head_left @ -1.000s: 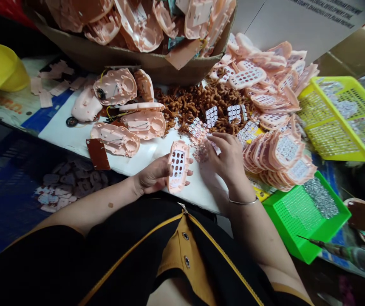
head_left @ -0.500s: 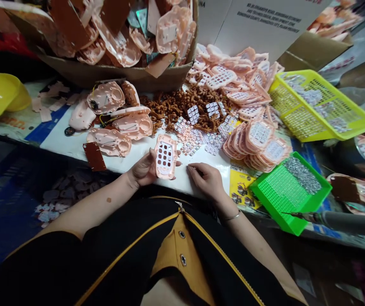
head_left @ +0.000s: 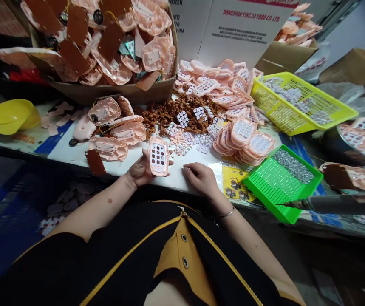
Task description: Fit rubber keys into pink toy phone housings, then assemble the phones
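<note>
A pink plastic panel (head_left: 159, 156) with rows of square holes lies in my left hand (head_left: 140, 171), whose fingers wrap round it from beneath. My right hand (head_left: 201, 180) rests at the table's front edge, right of the panel and apart from it, with its fingers curled together; what they hold, if anything, is too small to tell. Beyond the hands are a heap of small white and pink keypads (head_left: 182, 140) and a pile of brown parts (head_left: 166, 114). Stacked pink panels with keypads (head_left: 242, 131) stand to the right.
Pink shells (head_left: 108, 148) lie at the left, before a full cardboard box (head_left: 115, 92). A green basket of screws (head_left: 265, 180), a dark pointed tool (head_left: 325, 204) and a yellow basket (head_left: 300, 121) are at the right. A yellow bowl (head_left: 10, 117) sits far left.
The camera view has shifted, showing more of the table's far side. The panel remains in my left hand, and my right hand stays curled beside it.
</note>
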Demonstrator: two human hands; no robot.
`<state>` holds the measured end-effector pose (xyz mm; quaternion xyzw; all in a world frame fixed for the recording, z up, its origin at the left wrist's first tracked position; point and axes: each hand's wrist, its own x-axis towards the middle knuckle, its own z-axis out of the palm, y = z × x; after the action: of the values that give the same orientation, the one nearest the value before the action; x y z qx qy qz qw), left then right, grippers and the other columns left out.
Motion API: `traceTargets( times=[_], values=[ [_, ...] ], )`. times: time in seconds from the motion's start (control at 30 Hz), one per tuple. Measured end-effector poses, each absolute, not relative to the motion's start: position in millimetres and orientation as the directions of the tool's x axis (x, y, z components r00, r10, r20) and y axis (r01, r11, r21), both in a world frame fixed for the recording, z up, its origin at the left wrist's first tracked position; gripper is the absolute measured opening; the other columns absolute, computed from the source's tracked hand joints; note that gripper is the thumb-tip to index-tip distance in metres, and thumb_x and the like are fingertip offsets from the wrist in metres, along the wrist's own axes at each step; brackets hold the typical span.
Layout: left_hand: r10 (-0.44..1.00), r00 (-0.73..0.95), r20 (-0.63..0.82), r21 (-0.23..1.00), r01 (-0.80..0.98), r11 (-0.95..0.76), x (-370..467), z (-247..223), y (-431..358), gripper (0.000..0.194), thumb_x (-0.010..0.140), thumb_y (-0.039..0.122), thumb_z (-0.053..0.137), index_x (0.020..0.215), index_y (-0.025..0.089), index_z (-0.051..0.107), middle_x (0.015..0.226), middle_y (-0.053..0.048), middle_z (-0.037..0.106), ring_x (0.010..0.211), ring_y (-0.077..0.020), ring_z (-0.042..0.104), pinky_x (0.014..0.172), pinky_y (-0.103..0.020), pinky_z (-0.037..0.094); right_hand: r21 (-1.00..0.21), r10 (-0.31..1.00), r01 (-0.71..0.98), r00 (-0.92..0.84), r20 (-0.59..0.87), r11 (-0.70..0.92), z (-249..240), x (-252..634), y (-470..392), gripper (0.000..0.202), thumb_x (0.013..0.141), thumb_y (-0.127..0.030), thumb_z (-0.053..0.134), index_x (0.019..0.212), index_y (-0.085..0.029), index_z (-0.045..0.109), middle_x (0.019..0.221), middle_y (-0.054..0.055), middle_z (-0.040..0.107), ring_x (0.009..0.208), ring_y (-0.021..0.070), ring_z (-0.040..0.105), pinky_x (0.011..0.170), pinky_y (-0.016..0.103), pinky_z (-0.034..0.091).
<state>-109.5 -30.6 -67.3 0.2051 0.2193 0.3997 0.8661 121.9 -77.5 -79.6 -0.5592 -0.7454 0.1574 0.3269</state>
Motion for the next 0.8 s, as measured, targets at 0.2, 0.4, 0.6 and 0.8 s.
traceTargets(
  times=[0.2,0.4,0.6,0.8],
  values=[
    [0.771,0.610,-0.185,0.539,-0.593,0.598,-107,-67,-31,0.077,0.066,0.054,0.082,0.130,0.019,0.056,0.117,-0.015,0.072,0.097,-0.0318,0.073,0.073,-0.041,0.062,-0.494,0.913,0.785,-0.217,0.347,0.374,-68,141,-56,0.024,0.093,-0.028,0.051,0.094,-0.021,0.074,0.083,0.006,0.074,0.073,0.0179,0.067,0.066,0.029,0.051],
    [0.757,0.634,-0.156,0.585,-0.558,0.588,-107,-65,-33,0.084,0.056,0.060,0.085,0.125,0.019,0.060,0.121,-0.016,0.070,0.100,-0.0327,0.072,0.073,-0.041,0.061,0.009,0.830,0.862,-0.490,0.265,0.507,-50,138,-18,0.039,0.092,-0.013,0.049,0.129,-0.015,0.060,0.134,0.018,0.061,0.114,0.0292,0.058,0.088,0.042,0.048],
    [0.762,0.631,-0.144,0.620,-0.543,0.567,-107,-66,-34,0.083,0.057,0.063,0.083,0.126,0.020,0.061,0.126,-0.016,0.068,0.107,-0.0349,0.069,0.077,-0.042,0.060,0.198,0.781,0.786,-0.612,0.122,0.585,-41,132,3,0.031,0.097,-0.016,0.045,0.123,-0.013,0.061,0.129,0.014,0.066,0.109,0.0293,0.058,0.083,0.042,0.042],
    [0.762,0.635,-0.126,0.608,-0.557,0.565,-105,-67,-34,0.081,0.058,0.062,0.083,0.124,0.019,0.063,0.131,-0.016,0.064,0.098,-0.0300,0.072,0.076,-0.041,0.061,0.260,0.769,0.779,-0.618,0.165,0.570,-46,133,0,0.026,0.096,-0.013,0.044,0.111,-0.013,0.066,0.109,0.012,0.072,0.092,0.0248,0.057,0.080,0.038,0.038]
  ],
)
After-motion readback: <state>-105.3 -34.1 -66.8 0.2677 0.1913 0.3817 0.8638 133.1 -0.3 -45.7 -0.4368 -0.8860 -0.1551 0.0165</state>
